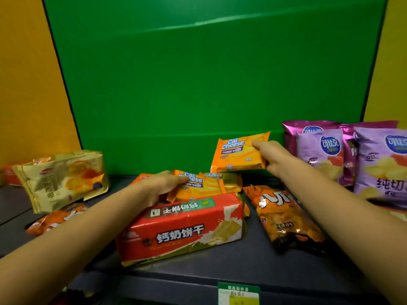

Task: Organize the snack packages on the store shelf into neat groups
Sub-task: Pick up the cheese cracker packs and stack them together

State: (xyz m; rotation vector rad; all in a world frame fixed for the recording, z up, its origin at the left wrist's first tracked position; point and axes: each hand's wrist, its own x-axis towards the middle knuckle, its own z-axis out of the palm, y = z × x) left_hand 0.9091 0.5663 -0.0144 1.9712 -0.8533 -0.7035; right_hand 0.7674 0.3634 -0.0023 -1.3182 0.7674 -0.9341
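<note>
**Both hands among the wafer packs at the back of the shelf**

At the front edge of the dark shelf (pixel 220 260) a green price tag (pixel 239 293) hangs just right of the middle. Just behind it, near the middle, lies a big red biscuit pack (pixel 182 227), flat and skewed. To its right, a little apart, an orange-brown snack bag (pixel 284 219) lies flat, running from the middle of the shelf towards the front. Off to the left, another orange bag (pixel 57 219) lies partly under a pale yellow bag (pixel 63 179), which stands tilted near the left end.

Behind the red pack, the left hand (pixel 163 186) rests palm down on a small heap of orange cheese wafer packs (pixel 198 186), fingers spread and lying loosely over one of them; its grip is not closed round anything I can make out.

Farther back, the right hand (pixel 271 157) holds one cheese wafer pack (pixel 239 153) clear above the heap, pinched by its right edge between thumb and fingers, face towards us.

Along the right end, purple chip bags (pixel 321 150) stand upright in a close cluster, touching each other. Behind everything rises the green back panel (pixel 209 73).
</note>
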